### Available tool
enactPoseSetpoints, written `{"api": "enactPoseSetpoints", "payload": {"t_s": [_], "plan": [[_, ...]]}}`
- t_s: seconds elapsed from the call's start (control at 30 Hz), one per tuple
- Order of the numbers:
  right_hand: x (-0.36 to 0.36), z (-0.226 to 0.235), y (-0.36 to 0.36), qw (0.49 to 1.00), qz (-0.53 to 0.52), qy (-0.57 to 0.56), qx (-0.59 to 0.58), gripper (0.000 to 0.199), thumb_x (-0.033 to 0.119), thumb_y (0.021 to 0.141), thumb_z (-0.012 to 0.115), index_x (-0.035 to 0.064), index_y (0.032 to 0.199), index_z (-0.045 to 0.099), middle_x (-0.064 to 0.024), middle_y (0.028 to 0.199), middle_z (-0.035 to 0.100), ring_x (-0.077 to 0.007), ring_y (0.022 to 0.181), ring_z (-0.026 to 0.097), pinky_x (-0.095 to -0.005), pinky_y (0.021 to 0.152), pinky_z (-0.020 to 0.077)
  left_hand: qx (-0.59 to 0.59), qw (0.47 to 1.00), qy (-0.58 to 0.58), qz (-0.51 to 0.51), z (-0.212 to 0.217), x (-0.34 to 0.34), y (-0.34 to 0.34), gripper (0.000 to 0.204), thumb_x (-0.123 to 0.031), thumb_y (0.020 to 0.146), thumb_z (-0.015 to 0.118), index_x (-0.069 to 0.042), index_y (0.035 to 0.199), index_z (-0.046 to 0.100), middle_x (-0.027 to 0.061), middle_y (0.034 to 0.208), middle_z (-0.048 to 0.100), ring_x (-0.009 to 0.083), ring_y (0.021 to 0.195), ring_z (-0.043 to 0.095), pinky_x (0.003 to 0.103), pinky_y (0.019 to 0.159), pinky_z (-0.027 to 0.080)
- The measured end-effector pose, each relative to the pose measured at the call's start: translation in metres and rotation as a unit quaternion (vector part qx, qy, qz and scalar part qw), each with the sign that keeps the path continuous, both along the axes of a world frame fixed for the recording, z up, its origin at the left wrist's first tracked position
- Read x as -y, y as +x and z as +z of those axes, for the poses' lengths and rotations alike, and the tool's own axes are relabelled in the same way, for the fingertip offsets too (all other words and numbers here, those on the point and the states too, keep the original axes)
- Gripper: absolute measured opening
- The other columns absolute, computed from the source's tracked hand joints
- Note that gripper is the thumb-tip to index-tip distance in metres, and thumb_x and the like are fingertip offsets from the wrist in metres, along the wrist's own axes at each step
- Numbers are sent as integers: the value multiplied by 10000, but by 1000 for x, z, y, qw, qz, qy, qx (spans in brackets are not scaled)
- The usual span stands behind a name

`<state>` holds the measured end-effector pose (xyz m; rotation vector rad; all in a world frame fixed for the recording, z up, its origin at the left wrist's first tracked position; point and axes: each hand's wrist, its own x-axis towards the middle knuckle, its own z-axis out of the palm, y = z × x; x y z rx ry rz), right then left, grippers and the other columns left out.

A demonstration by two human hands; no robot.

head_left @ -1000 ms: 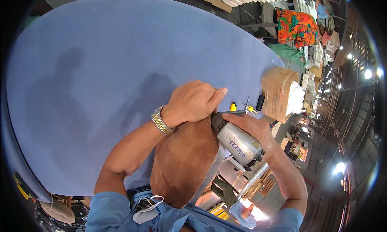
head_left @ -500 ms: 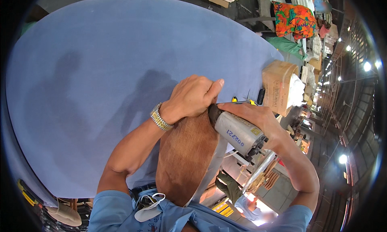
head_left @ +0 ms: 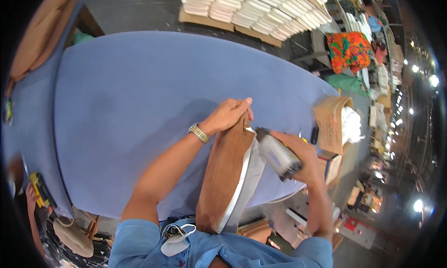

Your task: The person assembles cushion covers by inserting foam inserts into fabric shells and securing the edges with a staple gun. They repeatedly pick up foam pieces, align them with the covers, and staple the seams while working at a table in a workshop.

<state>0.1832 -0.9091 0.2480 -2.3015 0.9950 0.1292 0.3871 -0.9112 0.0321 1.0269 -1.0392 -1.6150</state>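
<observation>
Brown panel stapled at the blue surface (head_left: 139, 105)

The panel (head_left: 223, 175) is pinned at its top edge by the left hand (head_left: 228, 115); a grey tool (head_left: 278, 154) is gripped in the right hand (head_left: 302, 158), fingers clenched, nose touching the edge.

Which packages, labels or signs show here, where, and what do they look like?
Cardboard box: right end of the blue table, open, tan, holding white stuffing.
Label on the grey power tool: dark blue patch on its body, in the right hand.
White stacked packs: floor past the table, on flat cardboard.
No screens in view.
</observation>
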Motion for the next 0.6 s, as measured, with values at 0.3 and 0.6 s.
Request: {"api": "enactPoseSetpoints", "payload": {"t_s": [0.3,0.6], "plan": [[-119,-183,-117,938,-341,-56,-12,613,102,810,807,59,1386,603,-218,1408,584,-400,1296,580,-447,1035,508,263,938,93,205,41,-52,24,526,-353,968,689,51,1303,646,186,1131,721,241,1066,680,367,951,527],[-104,-138,-106,875,-303,-42,374,433,231,955,708,-5,1315,661,-200,1265,688,-347,1192,658,-422,1029,498,350,840,-202,362,283,-191,-23,541,-174,987,648,74,1452,522,224,1327,675,263,1212,658,348,1026,509]]}}
